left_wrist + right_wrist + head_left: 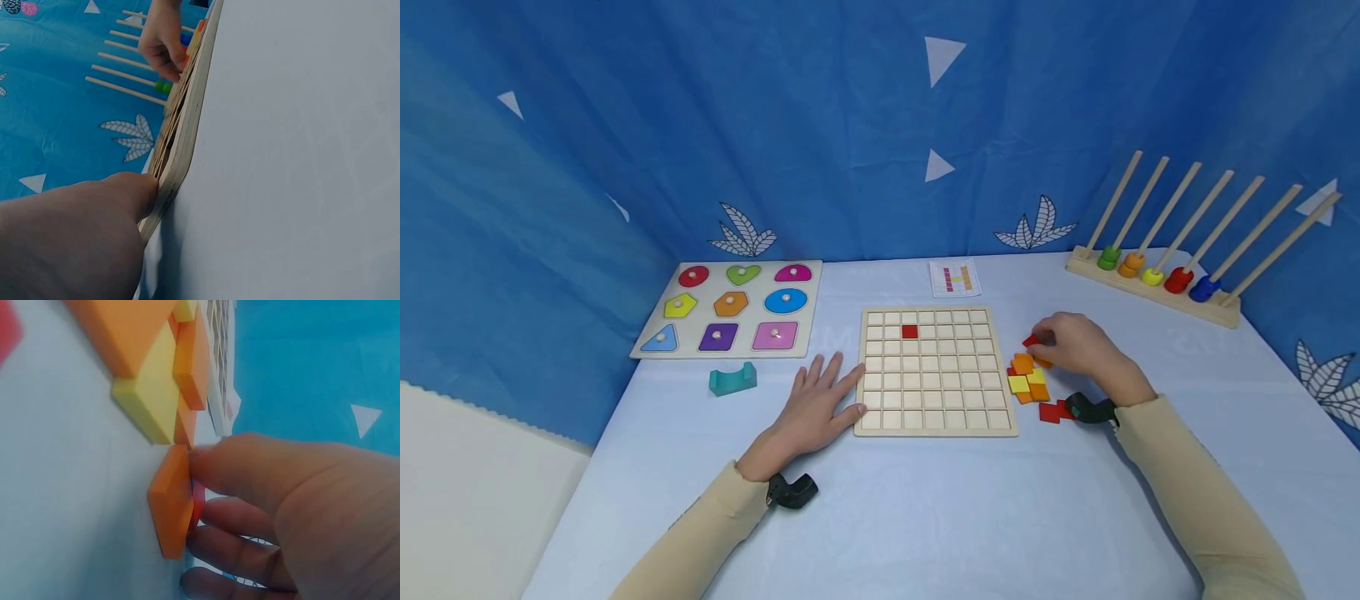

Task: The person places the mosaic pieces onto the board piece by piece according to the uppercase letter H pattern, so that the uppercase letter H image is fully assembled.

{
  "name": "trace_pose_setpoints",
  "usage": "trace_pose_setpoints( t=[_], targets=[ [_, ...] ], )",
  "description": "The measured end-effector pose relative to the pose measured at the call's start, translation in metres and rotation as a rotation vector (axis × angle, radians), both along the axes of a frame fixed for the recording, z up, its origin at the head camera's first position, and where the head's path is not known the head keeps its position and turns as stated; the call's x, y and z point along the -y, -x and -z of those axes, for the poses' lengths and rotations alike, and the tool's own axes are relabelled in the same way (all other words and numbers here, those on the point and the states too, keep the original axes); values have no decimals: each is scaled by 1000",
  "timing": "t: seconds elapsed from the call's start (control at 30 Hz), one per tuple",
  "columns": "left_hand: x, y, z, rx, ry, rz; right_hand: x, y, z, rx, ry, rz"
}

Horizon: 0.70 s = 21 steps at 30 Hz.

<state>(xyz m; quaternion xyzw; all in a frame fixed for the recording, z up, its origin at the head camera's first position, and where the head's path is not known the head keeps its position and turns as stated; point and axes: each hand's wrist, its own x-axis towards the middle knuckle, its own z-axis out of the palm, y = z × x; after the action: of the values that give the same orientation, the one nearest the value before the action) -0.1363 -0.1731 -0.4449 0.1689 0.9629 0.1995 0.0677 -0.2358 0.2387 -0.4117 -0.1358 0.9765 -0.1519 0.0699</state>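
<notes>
A square wooden grid board (pixel 936 432) lies flat, with one red square tile (pixel 910 332) in an upper cell. My left hand (pixel 812 417) rests with spread fingers at its left edge; in the left wrist view the thumb touches the board's rim (pixel 194 119). To the right of the board, my right hand (pixel 1078 343) pinches a red tile (pixel 199 503) between thumb and fingers, partly hidden by them. Close by it are an orange tile (pixel 170 503) and a loose pile of orange tiles (pixel 1023 363) and yellow tiles (pixel 1018 384). Red tiles (pixel 1049 412) lie nearer me.
Behind the board is a small pattern card (pixel 955 278). A knobbed shape puzzle (pixel 752 321) lies at the left, a teal block (pixel 733 380) in front of it. At the back right stands a peg rack (pixel 1150 290) with coloured beads. A blue curtain (pixel 850 125) backs the table.
</notes>
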Motion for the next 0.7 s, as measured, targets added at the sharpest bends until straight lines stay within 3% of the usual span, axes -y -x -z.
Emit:
trace_pose_setpoints(
  t=[0.7],
  targets=[
    [0, 1, 3, -15, 4, 6, -1, 1, 5, -1, 14, 31]
  ],
)
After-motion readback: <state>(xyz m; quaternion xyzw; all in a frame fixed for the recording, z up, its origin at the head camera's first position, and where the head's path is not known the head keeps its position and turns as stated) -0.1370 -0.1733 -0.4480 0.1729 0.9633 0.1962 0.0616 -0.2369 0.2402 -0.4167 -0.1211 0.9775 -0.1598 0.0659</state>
